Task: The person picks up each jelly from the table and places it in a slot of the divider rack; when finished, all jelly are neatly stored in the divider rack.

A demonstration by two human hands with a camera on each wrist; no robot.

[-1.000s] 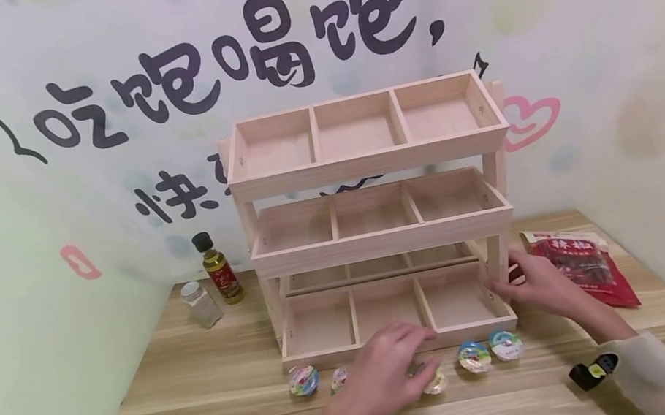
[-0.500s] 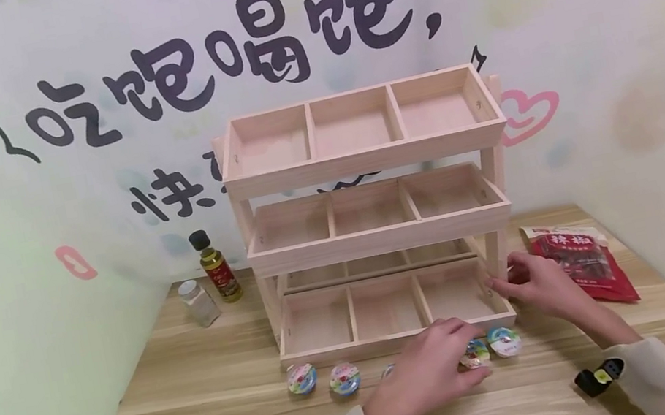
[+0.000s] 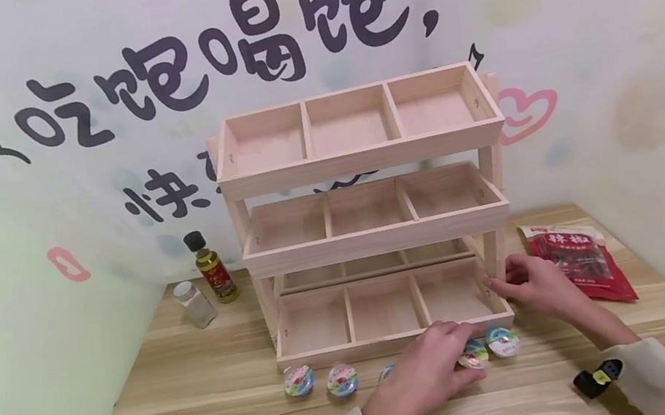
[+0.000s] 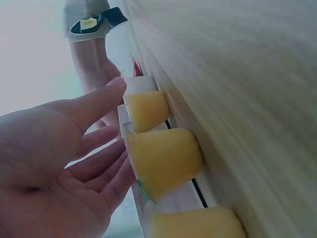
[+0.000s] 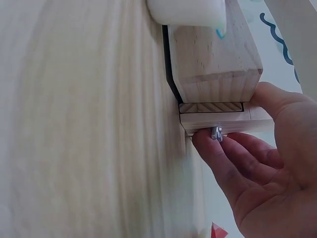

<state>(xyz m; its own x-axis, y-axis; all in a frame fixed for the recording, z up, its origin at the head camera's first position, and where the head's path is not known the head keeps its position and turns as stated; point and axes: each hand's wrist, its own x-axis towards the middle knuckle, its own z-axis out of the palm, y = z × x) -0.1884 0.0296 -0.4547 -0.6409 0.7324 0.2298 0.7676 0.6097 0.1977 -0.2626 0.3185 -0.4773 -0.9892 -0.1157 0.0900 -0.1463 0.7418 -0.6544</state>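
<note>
A three-tier wooden shelf [image 3: 372, 241] stands on the table, with small jelly cups [image 3: 342, 381] in a row before its lowest tray. Over the right part of that row is the left hand [image 3: 423, 378], fingers loosely bent, hiding some of the row. In the left wrist view, the left hand [image 4: 64, 163] has thumb and fingers apart beside the yellow cups [image 4: 166, 161]; no firm grip shows. The right hand [image 3: 540, 286] grips the shelf's lower right side. Seen from the right wrist, the right hand [image 5: 267, 153] pinches the wooden side [image 5: 223, 123] near a metal screw [image 5: 217, 133].
An oil bottle [image 3: 214, 269] and a white-capped jar [image 3: 195, 304] stand left of the shelf. A red packet [image 3: 583, 263] lies to its right, beyond the right hand. Lettered wall covering [image 3: 163, 78] rises behind the table.
The left hand has moved to the right along the row, uncovering the second cup from the left. The right hand keeps its grip on the shelf. The head view has shifted slightly.
</note>
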